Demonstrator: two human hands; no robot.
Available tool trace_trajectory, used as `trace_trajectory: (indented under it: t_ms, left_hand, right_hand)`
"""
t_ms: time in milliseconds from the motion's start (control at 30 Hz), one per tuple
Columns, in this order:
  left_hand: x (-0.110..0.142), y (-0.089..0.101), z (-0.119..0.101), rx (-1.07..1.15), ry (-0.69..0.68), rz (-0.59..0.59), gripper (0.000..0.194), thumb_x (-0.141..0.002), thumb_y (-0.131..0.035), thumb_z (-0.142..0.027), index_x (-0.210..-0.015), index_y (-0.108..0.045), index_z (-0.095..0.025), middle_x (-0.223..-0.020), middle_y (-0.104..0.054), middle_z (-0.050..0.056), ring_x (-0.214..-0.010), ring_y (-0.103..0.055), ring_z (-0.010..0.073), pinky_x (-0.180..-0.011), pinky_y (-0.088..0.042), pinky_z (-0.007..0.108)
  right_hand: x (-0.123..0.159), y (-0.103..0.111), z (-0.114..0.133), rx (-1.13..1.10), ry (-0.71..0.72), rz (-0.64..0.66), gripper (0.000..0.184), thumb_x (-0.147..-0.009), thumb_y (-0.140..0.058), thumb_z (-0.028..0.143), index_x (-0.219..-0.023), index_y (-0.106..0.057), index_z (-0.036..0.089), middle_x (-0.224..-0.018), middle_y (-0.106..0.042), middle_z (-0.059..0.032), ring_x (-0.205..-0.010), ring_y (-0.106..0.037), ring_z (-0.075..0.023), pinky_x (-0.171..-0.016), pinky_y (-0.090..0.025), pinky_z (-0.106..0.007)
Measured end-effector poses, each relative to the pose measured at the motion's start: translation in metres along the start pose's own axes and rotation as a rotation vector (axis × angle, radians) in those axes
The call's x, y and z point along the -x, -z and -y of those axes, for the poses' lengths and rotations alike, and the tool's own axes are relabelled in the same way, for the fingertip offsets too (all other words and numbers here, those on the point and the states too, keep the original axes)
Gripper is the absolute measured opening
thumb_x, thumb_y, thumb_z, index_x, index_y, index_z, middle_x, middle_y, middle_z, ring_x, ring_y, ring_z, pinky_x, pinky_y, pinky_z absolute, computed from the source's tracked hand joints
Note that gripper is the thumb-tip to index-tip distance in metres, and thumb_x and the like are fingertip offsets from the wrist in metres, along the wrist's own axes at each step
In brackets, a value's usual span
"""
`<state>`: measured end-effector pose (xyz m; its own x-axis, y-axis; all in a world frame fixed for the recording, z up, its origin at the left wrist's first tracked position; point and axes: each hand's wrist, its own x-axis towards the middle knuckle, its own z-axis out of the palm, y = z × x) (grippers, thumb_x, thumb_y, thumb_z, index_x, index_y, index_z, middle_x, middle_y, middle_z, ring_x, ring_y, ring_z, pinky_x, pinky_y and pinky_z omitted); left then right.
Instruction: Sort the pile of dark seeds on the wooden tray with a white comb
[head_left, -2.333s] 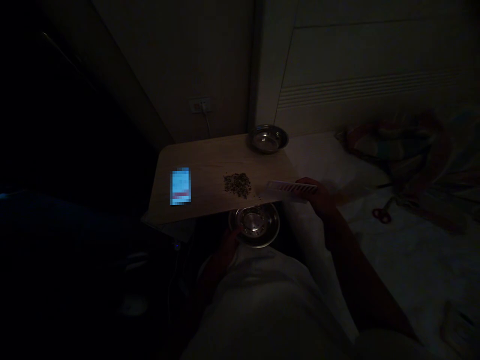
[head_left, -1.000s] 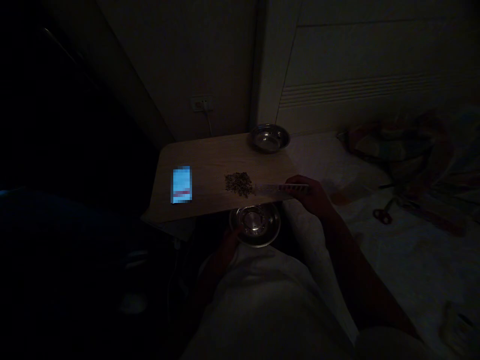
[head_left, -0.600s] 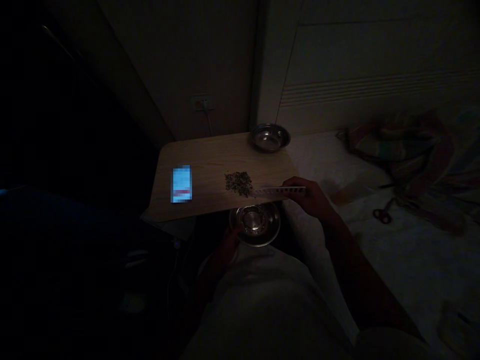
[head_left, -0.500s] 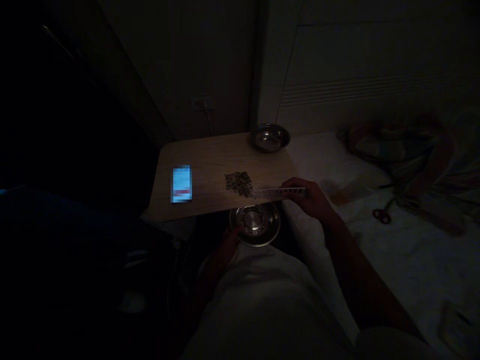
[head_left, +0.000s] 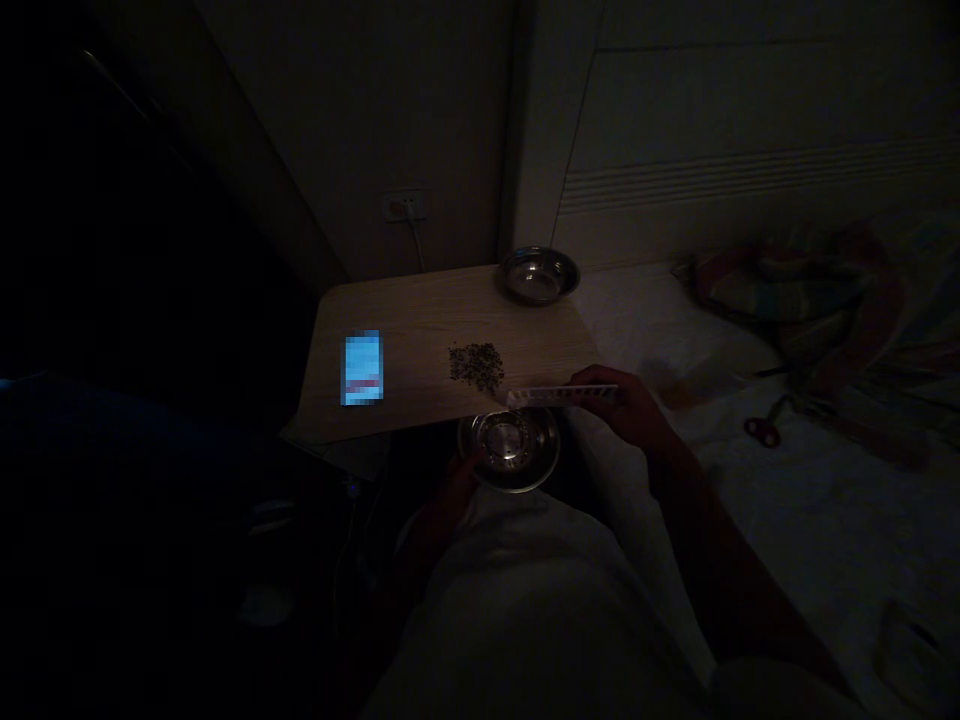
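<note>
A small heap of dark grains (head_left: 477, 365) lies spread on the wooden tabletop (head_left: 412, 310). My right hand (head_left: 616, 400) is closed round a pale narrow strip with a row of dark marks (head_left: 551, 396); its exact kind is too dark to tell. The strip's tip is at the table's near edge, just below the heap. Under that edge, a shiny metal bowl (head_left: 517, 465) with a few dark specks inside is held by my left hand (head_left: 463, 478) at its left rim. Most of the left fingers are hidden in shadow.
Another metal bowl (head_left: 540, 275) stands at the table's back right corner. A lit phone (head_left: 362, 368) lies on the left. Red-handled scissors (head_left: 763, 431) and crumpled striped cloth (head_left: 795, 290) rest on the white bedding (head_left: 787, 520). A cord hangs from the wall socket (head_left: 403, 206).
My right hand has moved slightly toward me and right, drawing the strip from beside the heap to the table's near edge, above the bowl. The left hand and bowl have stayed in place.
</note>
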<state>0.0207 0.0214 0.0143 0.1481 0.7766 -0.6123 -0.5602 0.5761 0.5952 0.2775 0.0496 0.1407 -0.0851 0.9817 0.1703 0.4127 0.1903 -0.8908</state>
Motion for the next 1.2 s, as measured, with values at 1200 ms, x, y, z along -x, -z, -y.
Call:
trace_trajectory:
  t_ms: [1200]
  left_hand:
    - [0.015,0.007,-0.01,-0.211,-0.144,0.026,0.027,-0.052,-0.079,-0.014,-0.078,-0.072,-0.02,-0.11,-0.071,0.008,-0.125,-0.051,0.0328,-0.107,-0.036,0.041]
  right_hand:
    - [-0.09,-0.054,-0.034,-0.352,-0.103,-0.19,0.035,-0.056,-0.078,0.042,-0.077,-0.058,0.022,-0.071,-0.062,0.0012,-0.064,-0.056,-0.0146,-0.06,-0.045,-0.028]
